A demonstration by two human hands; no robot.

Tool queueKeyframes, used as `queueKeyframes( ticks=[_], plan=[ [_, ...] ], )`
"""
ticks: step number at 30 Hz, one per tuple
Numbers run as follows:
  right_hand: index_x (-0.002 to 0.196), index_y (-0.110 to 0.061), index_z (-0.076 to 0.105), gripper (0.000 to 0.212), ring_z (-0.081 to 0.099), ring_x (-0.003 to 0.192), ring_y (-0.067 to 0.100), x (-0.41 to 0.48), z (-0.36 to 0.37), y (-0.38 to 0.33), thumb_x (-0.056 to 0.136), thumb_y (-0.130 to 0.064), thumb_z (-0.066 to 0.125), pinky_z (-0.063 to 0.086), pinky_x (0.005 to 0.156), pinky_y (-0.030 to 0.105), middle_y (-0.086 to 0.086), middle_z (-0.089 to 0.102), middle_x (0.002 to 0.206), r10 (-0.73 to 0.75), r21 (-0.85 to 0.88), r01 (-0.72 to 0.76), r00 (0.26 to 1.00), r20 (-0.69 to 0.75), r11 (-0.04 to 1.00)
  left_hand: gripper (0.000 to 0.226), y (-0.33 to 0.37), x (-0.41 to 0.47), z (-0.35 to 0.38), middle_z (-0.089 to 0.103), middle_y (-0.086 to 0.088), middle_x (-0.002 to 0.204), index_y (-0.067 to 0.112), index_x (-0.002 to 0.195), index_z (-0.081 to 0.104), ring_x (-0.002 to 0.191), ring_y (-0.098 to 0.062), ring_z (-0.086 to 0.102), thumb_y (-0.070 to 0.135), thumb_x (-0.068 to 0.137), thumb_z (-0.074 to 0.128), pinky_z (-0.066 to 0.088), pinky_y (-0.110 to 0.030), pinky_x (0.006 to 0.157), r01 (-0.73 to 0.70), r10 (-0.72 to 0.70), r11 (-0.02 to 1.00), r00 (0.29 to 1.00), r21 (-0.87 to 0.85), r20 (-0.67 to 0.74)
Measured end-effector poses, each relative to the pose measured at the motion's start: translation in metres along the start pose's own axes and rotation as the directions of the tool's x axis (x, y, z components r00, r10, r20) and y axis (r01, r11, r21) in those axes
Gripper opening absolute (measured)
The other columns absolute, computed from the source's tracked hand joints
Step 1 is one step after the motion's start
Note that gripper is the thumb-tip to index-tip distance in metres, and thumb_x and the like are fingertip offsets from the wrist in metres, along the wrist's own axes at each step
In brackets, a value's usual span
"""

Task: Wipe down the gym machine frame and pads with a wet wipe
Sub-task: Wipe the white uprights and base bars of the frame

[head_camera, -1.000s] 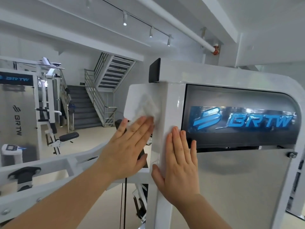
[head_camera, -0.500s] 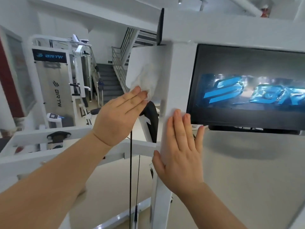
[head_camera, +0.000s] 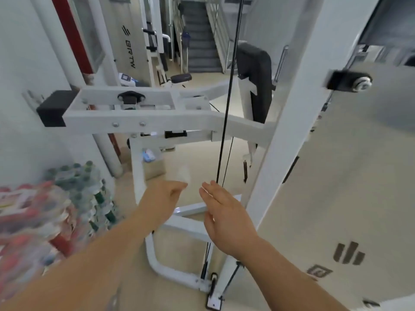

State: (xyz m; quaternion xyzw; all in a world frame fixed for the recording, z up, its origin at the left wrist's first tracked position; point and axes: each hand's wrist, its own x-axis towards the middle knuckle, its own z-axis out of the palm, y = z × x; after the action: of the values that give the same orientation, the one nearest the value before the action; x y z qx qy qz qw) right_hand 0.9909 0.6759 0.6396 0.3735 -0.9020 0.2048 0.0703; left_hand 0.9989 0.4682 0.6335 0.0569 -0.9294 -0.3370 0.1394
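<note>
Head view: fingers of the left hand (head_camera: 162, 198) curl around the wet wipe (head_camera: 183, 174), left of the white frame upright (head_camera: 285, 131); right hand (head_camera: 226, 218) fingers extended, empty, near it.

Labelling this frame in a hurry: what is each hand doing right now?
Left hand: fingers curled round the wet wipe.
Right hand: open, fingers straight, holding nothing.

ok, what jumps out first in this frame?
Two bare hands, low centre: the left hand pinches a white wipe, and the right hand is open beside a black cable. Behind them a white beam crosses the view, and bottles blur at lower left.
</note>
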Motion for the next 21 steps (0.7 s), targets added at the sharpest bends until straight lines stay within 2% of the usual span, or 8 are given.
queueKeyframes(
  ticks=[3, 5, 9, 11, 12, 14, 18, 21],
  plan=[
    [0.158, -0.024, 0.031, 0.054, 0.026, 0.151, 0.012, -0.001, 0.034, 0.0, 0.106, -0.027, 0.045, 0.018, 0.12, 0.022, -0.005, 0.029, 0.165, 0.219, 0.212, -0.289, 0.929, 0.3, 0.934, 0.025, -0.018, -0.019, 0.022, 0.069, 0.013, 0.101, 0.029, 0.092, 0.077, 0.098, -0.013, 0.065, 0.014, 0.1, 0.058, 0.056, -0.028, 0.086, 0.413, -0.363, 0.839, 0.91, -0.353, 0.202],
    [0.158, -0.031, 0.029, 0.056, 0.033, 0.146, 0.011, -0.001, 0.058, -0.003, 0.106, -0.034, 0.048, 0.026, 0.114, 0.022, -0.007, 0.034, 0.161, 0.334, 0.346, -0.477, 0.855, 0.397, 0.808, 0.024, -0.023, -0.031, 0.034, 0.069, 0.007, 0.098, 0.025, 0.092, 0.08, 0.093, -0.014, 0.065, 0.013, 0.099, 0.059, 0.061, -0.042, 0.083, 0.585, -0.489, 0.653, 0.811, -0.482, 0.322],
    [0.153, -0.034, 0.039, 0.051, 0.056, 0.123, 0.012, 0.008, 0.1, -0.01, 0.104, -0.044, 0.05, 0.046, 0.097, 0.027, -0.006, 0.055, 0.139, 0.506, 0.499, -0.728, 0.685, 0.523, 0.47, 0.023, -0.04, -0.04, 0.048, 0.074, 0.006, 0.104, 0.032, 0.094, 0.081, 0.098, -0.016, 0.07, 0.018, 0.097, 0.064, 0.062, -0.044, 0.081, 0.671, -0.438, 0.56, 0.737, -0.486, 0.514],
    [0.124, -0.033, 0.064, 0.026, 0.063, 0.089, 0.01, 0.015, 0.114, -0.012, 0.101, -0.044, 0.056, 0.051, 0.074, 0.026, -0.007, 0.067, 0.105, 0.574, 0.515, -0.779, 0.619, 0.536, 0.358, 0.022, -0.056, -0.032, 0.048, 0.076, 0.001, 0.104, 0.032, 0.095, 0.081, 0.097, -0.017, 0.072, 0.015, 0.095, 0.067, 0.062, -0.039, 0.081, 0.697, -0.433, 0.524, 0.713, -0.489, 0.552],
    [0.1, -0.028, 0.07, 0.015, 0.06, 0.075, 0.011, 0.019, 0.119, -0.014, 0.1, -0.039, 0.059, 0.049, 0.065, 0.027, -0.006, 0.065, 0.087, 0.601, 0.52, -0.79, 0.598, 0.53, 0.326, 0.021, -0.064, -0.028, 0.046, 0.075, -0.001, 0.105, 0.031, 0.097, 0.08, 0.097, -0.017, 0.072, 0.013, 0.093, 0.069, 0.062, -0.035, 0.079, 0.709, -0.43, 0.517, 0.7, -0.48, 0.571],
    [0.075, -0.018, 0.064, 0.025, 0.056, 0.061, 0.009, 0.024, 0.131, -0.015, 0.098, -0.025, 0.063, 0.047, 0.06, 0.031, -0.002, 0.058, 0.07, 0.656, 0.525, -0.809, 0.55, 0.517, 0.265, 0.019, -0.085, -0.018, 0.046, 0.074, 0.001, 0.103, 0.027, 0.098, 0.079, 0.094, -0.014, 0.071, 0.012, 0.089, 0.073, 0.058, -0.025, 0.072, 0.702, -0.42, 0.577, 0.694, -0.418, 0.585],
    [0.075, -0.007, 0.061, 0.025, 0.047, 0.061, 0.013, 0.037, 0.145, -0.017, 0.098, -0.017, 0.06, 0.038, 0.047, 0.015, 0.001, 0.052, 0.07, 0.805, 0.54, -0.83, 0.414, 0.426, 0.141, 0.008, -0.12, 0.001, 0.052, 0.07, 0.002, 0.069, 0.014, 0.081, 0.075, 0.066, -0.017, 0.064, 0.008, 0.086, 0.075, 0.053, -0.028, 0.059, 0.679, -0.428, 0.671, 0.682, -0.297, 0.593],
    [0.076, -0.017, 0.065, 0.02, 0.05, 0.061, 0.011, 0.041, 0.151, -0.017, 0.095, -0.019, 0.059, 0.038, 0.048, 0.013, -0.006, 0.057, 0.068, 0.896, 0.528, -0.844, 0.3, 0.329, 0.089, 0.014, -0.129, 0.011, 0.062, 0.069, -0.001, 0.061, 0.014, 0.075, 0.07, 0.056, -0.02, 0.067, 0.015, 0.089, 0.07, 0.05, -0.029, 0.056, 0.623, -0.42, 0.758, 0.691, -0.191, 0.588]
  ],
)
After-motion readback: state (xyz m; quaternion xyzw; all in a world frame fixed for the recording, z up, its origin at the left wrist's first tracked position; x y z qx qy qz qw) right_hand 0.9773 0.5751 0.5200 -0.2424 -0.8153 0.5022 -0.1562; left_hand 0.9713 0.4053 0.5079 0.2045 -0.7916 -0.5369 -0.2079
